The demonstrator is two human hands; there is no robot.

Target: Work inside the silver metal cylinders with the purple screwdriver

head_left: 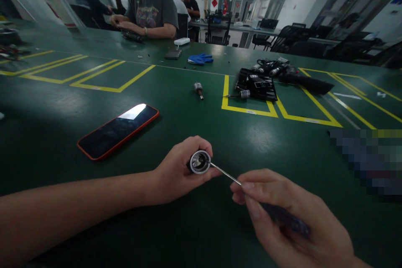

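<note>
My left hand [184, 165] is wrapped round a dark cylindrical housing with a silver rim [192, 166]. Its open end faces me, and small metal parts show inside. A screwdriver [225, 173] is gripped in my right hand [282, 207], its dark handle running back under the palm. The thin shaft points left, and its tip reaches the mouth of the housing; what the tip touches inside is too small to tell. Beyond my hands, a small silver-and-black cylindrical part [198, 88] lies on the green table [176, 113].
Left of my hands lies a phone with a red-orange case [119, 130]. Farther off are a blue glove [200, 59], black packets [256, 85], a metal-headed part [244, 94] and a pile of dark cylindrical tools [273, 67]. A person [150, 12] sits across the table.
</note>
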